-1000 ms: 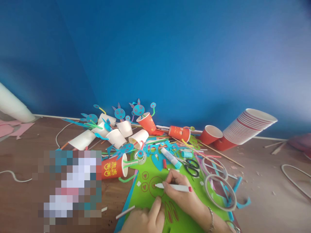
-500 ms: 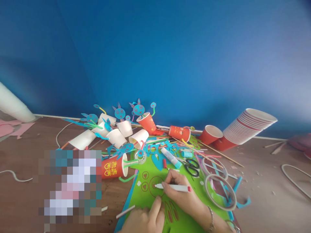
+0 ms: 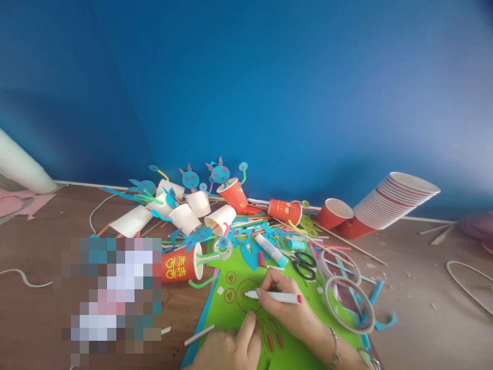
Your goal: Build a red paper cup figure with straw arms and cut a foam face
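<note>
A white marker [image 3: 285, 297] with a red end is pinched in my right hand [image 3: 295, 316]. Its tip touches a large red circle [image 3: 243, 284] drawn on the green paper [image 3: 221, 321]. Left of it are two small drawn circles with hearts [image 3: 230, 278], and below are red pointed ear shapes [image 3: 271, 336]. My left hand [image 3: 231, 347] rests on the paper under the circle, index finger stretched out and holding nothing. Beyond the hands lie a red marker cap [image 3: 261, 259], a glue stick [image 3: 271, 250] and black-handled scissors [image 3: 305, 267].
Two tape rolls [image 3: 327, 300] lie at the right. Decorated paper cups [image 3: 185, 220] with blue animal faces [image 3: 221, 174] lie and stand at the back left. A tall leaning cup stack [image 3: 389, 205] is at the back right, before a blue wall [image 3: 269, 103]. A blurred patch covers the left.
Almost nothing differs. The marker tip stays within the large circle, and both hands keep their places.
</note>
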The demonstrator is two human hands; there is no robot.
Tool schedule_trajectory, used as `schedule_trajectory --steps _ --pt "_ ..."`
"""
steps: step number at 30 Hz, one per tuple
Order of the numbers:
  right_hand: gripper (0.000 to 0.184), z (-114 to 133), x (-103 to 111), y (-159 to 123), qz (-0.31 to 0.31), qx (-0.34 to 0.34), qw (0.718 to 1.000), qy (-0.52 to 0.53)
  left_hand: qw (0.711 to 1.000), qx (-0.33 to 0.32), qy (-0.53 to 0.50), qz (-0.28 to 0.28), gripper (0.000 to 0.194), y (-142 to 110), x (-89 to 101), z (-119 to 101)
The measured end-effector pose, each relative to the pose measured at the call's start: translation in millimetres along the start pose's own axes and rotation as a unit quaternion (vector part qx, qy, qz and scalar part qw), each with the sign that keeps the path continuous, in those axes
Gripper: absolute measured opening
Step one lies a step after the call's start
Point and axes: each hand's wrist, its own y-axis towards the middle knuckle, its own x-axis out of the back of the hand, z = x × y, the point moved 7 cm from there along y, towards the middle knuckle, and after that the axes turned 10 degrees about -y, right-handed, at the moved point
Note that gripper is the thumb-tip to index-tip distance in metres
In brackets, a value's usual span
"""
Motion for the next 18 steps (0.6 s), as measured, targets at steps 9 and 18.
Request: schedule_trajectory --steps 9,18 --pt "0.019 1 0 -1 -0.007 0.0 1.0 0.003 1.0 0.008 -0.008 0.007 0.02 1 -0.8 0" --pt "0.022 -2 16 0 -0.042 0.002 0.992 0.117 0.999 0.018 -0.023 0.032 0.023 2 0.5 2"
